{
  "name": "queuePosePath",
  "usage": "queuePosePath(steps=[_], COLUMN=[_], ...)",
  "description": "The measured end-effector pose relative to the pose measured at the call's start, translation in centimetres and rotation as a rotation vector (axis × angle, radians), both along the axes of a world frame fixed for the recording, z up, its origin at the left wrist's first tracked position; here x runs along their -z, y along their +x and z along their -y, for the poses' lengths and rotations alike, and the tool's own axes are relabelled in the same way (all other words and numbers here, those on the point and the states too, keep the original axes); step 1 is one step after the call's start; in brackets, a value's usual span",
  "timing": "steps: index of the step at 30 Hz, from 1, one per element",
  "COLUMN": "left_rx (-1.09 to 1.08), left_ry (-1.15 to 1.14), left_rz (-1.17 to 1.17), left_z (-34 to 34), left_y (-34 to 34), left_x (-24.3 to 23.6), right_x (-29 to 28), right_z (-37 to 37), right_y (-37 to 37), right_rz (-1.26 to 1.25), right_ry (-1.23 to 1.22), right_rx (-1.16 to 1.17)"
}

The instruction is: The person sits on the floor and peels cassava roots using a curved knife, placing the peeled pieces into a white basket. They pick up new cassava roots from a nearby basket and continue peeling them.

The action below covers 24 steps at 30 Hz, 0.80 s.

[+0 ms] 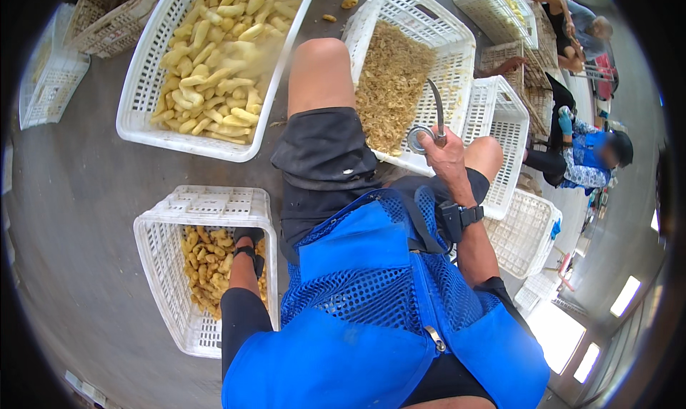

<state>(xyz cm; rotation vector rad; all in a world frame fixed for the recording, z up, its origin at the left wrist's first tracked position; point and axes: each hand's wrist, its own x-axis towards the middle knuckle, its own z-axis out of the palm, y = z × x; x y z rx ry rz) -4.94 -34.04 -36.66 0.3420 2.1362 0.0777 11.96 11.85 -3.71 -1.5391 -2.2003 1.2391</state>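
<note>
My right hand (446,159), with a device strapped at the wrist, grips a curved blade (437,98) and a round metal-rimmed object (419,139). It is above my right thigh, beside a white crate (451,66) of brown peelings (389,87). My left arm reaches down into a lower-left white crate (161,266) holding unpeeled ginger (204,273). My left hand (248,237) looks dark-covered and is partly hidden near the rim; its fingers are unclear. A large white crate (128,116) of pale peeled ginger (229,66) stands beyond it.
More crates (53,87) stand at the upper left, and stacked crates (504,130) line my right. Loose ginger pieces (349,3) lie on the grey floor (78,216). Co-workers (597,151) sit among crates at the right, one wearing a blue glove.
</note>
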Motion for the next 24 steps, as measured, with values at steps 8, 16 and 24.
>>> queuePosePath(steps=[8,16,24], left_rx=[-0.332,-1.195,-1.275], left_ry=[0.284,1.052,1.272], left_rz=[0.098,0.309,0.307], left_z=[0.1,1.9,0.0], left_y=[-1.6,-1.8,-0.7], left_x=[-2.0,-12.5,-24.3], right_x=[0.7,2.8,4.3], right_z=[-0.6,-1.8,-2.2], right_y=[1.1,1.7,2.6], right_rz=[-0.015,-0.056,-0.219], right_ry=[0.015,0.018,-0.065], right_rx=[0.003,0.045,0.067])
